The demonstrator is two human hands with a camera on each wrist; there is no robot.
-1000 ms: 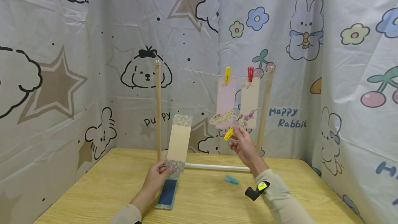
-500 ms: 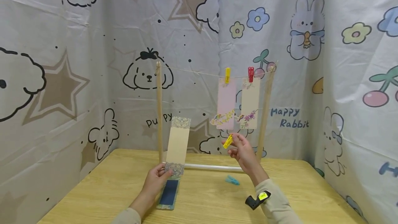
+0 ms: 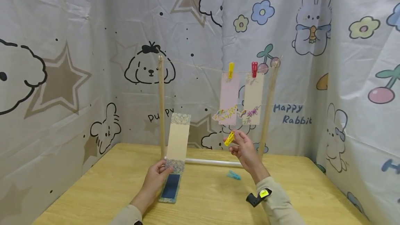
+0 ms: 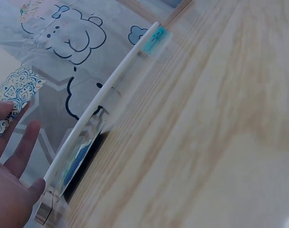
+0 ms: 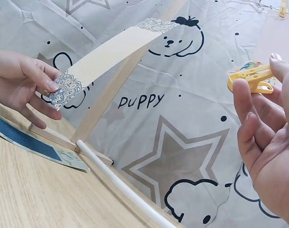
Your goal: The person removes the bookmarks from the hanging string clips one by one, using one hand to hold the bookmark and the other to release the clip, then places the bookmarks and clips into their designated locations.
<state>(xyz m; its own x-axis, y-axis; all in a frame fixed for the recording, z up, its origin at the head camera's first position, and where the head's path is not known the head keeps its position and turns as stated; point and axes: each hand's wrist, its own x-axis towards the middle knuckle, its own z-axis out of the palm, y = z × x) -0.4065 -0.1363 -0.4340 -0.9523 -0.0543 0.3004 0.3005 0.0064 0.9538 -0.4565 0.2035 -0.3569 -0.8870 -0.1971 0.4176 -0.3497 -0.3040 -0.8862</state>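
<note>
Pinching the low end of a lace card [image 3: 178, 143], the left hand [image 3: 154, 179] has its thumb in front and its fingers behind. The card is up in the air over the worktop [image 3: 206, 197], nearer the left edge than the right, and its top tips a little to the right. It looks thin and light, like a bookmark. I think it would bend if pushed hard, but not flop. It could crease, so a soft pinch on the end or the sides is best. Below it, a blue card [image 3: 170, 186] lies on the worktop, also nearer the left edge. It may be tricky to lift, so slide a nail under one side.

Further right, a pink card [image 3: 229, 94] hangs from the string [image 3: 200, 66] by a top peg [image 3: 231, 71]. Under that, the right hand [image 3: 246, 149] grips a yellow peg [image 3: 229, 138] with its thumb and fingers. The peg looks hard, small and light, and a bit slippery. Its two tails should be the spot to squeeze. A blue peg [image 3: 233, 175] lies on the worktop, toward the back edge. Last, a cream card [image 3: 252, 98] hangs by a red peg [image 3: 254, 69]. A bump could make it swing.
</note>
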